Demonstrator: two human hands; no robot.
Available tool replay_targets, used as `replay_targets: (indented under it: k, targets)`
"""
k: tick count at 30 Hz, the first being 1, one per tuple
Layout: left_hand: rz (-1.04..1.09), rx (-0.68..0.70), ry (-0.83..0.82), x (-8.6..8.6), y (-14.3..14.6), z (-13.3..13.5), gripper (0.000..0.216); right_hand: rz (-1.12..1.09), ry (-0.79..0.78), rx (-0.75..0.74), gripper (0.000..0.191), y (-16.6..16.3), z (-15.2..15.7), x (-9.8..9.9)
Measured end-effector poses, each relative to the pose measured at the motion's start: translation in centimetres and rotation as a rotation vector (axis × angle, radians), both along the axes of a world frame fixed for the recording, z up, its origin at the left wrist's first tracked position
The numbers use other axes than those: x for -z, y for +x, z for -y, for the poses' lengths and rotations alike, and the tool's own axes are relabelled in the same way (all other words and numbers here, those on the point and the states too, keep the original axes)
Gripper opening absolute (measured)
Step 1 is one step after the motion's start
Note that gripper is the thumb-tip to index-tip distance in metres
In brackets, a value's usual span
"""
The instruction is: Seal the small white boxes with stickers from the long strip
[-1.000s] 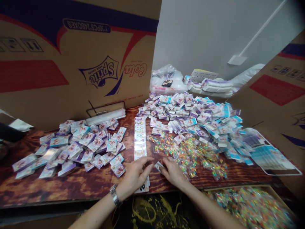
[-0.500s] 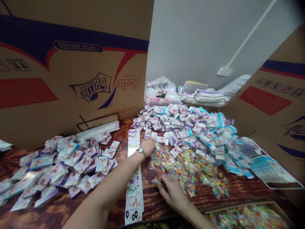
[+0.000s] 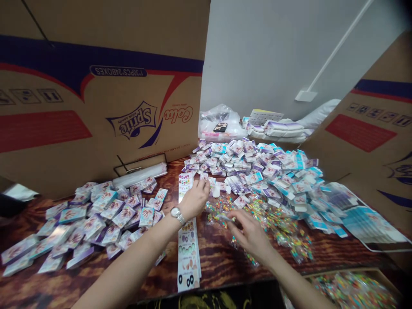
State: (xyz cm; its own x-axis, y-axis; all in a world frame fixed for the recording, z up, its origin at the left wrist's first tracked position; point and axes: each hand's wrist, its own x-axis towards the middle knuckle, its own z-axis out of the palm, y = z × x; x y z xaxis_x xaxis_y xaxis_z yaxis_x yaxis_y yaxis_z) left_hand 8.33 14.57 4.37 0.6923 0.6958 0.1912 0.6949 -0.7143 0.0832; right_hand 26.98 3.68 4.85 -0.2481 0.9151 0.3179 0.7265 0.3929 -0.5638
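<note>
My left hand (image 3: 195,198), with a wristwatch, reaches over a long strip of printed stickers (image 3: 187,231) and pinches a small white-and-purple packet (image 3: 215,187) at the near edge of a big heap of such packets (image 3: 257,165). My right hand (image 3: 249,231) is closed on a small clear bag of coloured beads (image 3: 222,217), lifted just above a spread of similar bead bags (image 3: 280,223). The two hands are close together, left one farther from me.
A second heap of packets (image 3: 96,214) lies at the left on the dark wooden table (image 3: 225,257). Tall cardboard boxes (image 3: 96,94) stand behind and at the right (image 3: 370,141). A tray of bead bags (image 3: 347,289) is at the lower right. Plastic bags (image 3: 219,122) sit at the back.
My left hand went from beside my right hand out to the packet heap and drew back slightly with a packet. My right hand lifted a bead bag from the table.
</note>
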Motion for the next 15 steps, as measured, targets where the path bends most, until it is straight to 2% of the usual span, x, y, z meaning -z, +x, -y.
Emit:
replay_targets:
  k: [2,5,9,15]
  targets:
    - [0.047,-0.005,-0.039,0.2,-1.9,1.9,0.044,0.015,0.117,0.013,0.012,0.1,-0.4,-0.9]
    - [0.198,-0.003,-0.208,0.9,-4.2,5.1,0.048,0.139,0.282,-0.053,0.017,-0.3,-1.1,-1.5]
    - [0.328,-0.015,-0.379,0.9,-6.0,8.4,0.049,0.366,0.289,-0.296,0.023,-1.7,-1.4,-1.2]
    - [0.355,-0.054,-0.431,-0.1,-7.5,10.2,0.042,0.486,0.326,-0.564,0.025,-3.0,-1.0,-1.6]
